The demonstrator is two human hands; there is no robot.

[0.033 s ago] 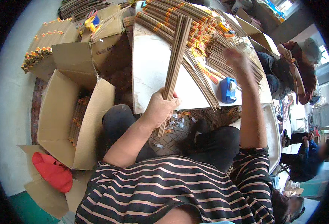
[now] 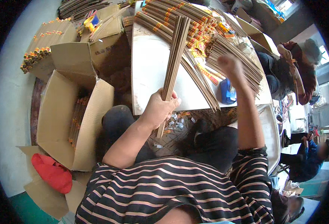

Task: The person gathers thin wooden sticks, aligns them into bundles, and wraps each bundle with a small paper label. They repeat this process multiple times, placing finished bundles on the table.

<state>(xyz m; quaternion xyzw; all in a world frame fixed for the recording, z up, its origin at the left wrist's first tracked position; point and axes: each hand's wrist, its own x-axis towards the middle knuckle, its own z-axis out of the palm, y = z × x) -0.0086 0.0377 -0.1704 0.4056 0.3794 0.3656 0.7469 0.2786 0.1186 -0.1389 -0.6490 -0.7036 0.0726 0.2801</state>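
My left hand (image 2: 159,108) is wrapped round a bundle of brown incense sticks (image 2: 175,56), held at a slant above the table's front edge, its lower end sticking out below the fist. My right hand (image 2: 231,66) is raised over the loose incense sticks (image 2: 246,71) on the right side of the table. Its fingers look curled but are smeared by motion, and whatever they may hold cannot be made out. Just below that wrist stands a blue tape dispenser (image 2: 227,92), partly covered by the forearm. More loose sticks (image 2: 200,80) lie between the two hands.
Labelled incense bundles (image 2: 164,22) are stacked at the back of the white table (image 2: 149,78). An open carton (image 2: 54,119) with bundles inside stands left, near a red cloth (image 2: 51,173). More bundles (image 2: 48,39) are piled behind it. People (image 2: 300,71) sit at the right.
My right hand has shifted left and slightly nearer, its forearm now covering part of the tape dispenser. The left hand and its bundle have hardly moved.
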